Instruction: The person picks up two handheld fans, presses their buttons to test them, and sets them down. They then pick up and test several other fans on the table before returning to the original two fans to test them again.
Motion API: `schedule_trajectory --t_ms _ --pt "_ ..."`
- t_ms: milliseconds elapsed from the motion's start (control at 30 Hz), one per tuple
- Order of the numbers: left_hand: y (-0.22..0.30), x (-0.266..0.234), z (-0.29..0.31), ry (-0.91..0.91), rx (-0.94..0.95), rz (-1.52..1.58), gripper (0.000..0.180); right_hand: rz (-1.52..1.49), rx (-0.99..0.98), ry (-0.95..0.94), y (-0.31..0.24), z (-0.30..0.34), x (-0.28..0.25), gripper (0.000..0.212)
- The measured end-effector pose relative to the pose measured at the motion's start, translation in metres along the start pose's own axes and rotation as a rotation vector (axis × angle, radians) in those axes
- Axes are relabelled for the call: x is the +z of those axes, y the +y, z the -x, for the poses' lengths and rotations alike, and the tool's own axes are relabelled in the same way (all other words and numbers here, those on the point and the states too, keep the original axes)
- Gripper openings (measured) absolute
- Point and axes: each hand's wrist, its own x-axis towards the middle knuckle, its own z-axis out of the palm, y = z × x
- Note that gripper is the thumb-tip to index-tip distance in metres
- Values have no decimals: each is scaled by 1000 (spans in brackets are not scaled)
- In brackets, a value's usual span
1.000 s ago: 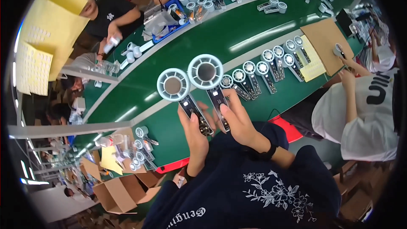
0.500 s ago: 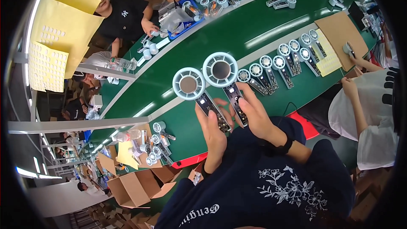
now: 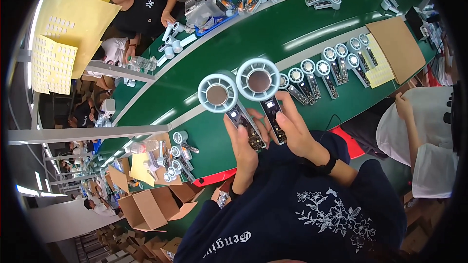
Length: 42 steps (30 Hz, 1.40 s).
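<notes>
My left hand (image 3: 243, 150) is closed around the handle of a light-blue handheld fan (image 3: 217, 93), its thumb on the bare circuit board. My right hand (image 3: 298, 134) grips a second handheld fan (image 3: 258, 79) the same way, thumb against its board. Both fans are held up side by side above the table, round heads pointing away from me and almost touching. Each head has a spoked ring with a brown-grey disc in the middle. A small white light shows on each open handle. The fingers behind the handles are partly hidden.
On the green table (image 3: 204, 148), a row of similar fans (image 3: 322, 68) lies to the right, beside a yellow sheet and a cardboard sheet (image 3: 397, 51). More fans (image 3: 178, 158) and an open carton (image 3: 151, 209) are at left. A co-worker (image 3: 414, 122) sits close at right.
Both fans remain in my hands, their heads tilted slightly differently and a little closer together. At right, the co-worker's hand and the fan it held have left the cardboard sheet. My view has shifted slightly.
</notes>
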Motion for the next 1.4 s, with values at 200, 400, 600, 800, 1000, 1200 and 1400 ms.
schedule_trajectory --t_ms 200,400,600,800,1000,1200,1400 --pt "-4 1 -4 53 -46 -17 34 161 38 78 3 -1 -4 27" --pt "-3 5 -14 48 -27 -72 31 287 -78 143 9 -2 -11 26" --pt "-18 26 -40 -98 6 -84 35 423 -260 256 -23 -8 -33 26" --pt "-14 65 -55 -232 18 -10 43 278 -343 187 -68 5 -51 50" --pt "-10 103 -52 -362 -23 42 46 407 -506 379 -96 31 -57 33" --pt "-17 132 -49 -446 -86 113 39 411 -606 509 -116 51 -69 26" --pt "-28 147 -52 -484 -142 101 44 489 -659 561 -137 61 -89 28"
